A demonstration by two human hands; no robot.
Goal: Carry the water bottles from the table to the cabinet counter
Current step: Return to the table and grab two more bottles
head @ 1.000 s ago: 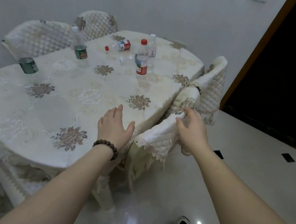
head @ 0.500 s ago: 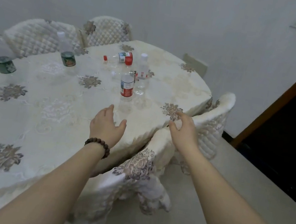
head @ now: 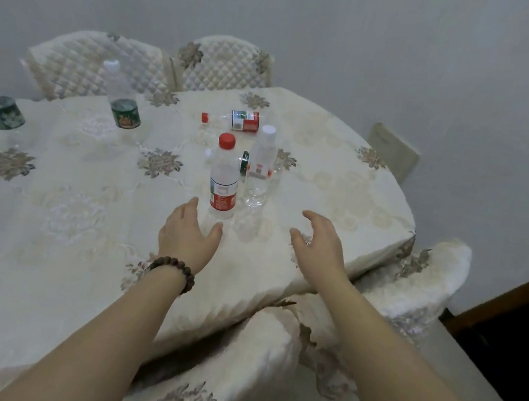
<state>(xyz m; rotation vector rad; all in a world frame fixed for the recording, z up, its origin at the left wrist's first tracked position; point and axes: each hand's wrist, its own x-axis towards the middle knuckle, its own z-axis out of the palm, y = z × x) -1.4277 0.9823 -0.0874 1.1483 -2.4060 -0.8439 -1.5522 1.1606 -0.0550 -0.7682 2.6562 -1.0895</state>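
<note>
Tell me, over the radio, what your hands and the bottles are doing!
Left hand open, right hand open, both empty. Red-capped bottle upright just ahead of left hand; white-capped bottle beside it. Nothing between.

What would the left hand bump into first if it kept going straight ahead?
Most likely the upright red-capped bottle. The left hand is open just short of its base, fingers pointing at it. Exact depth is hard to judge.
</note>
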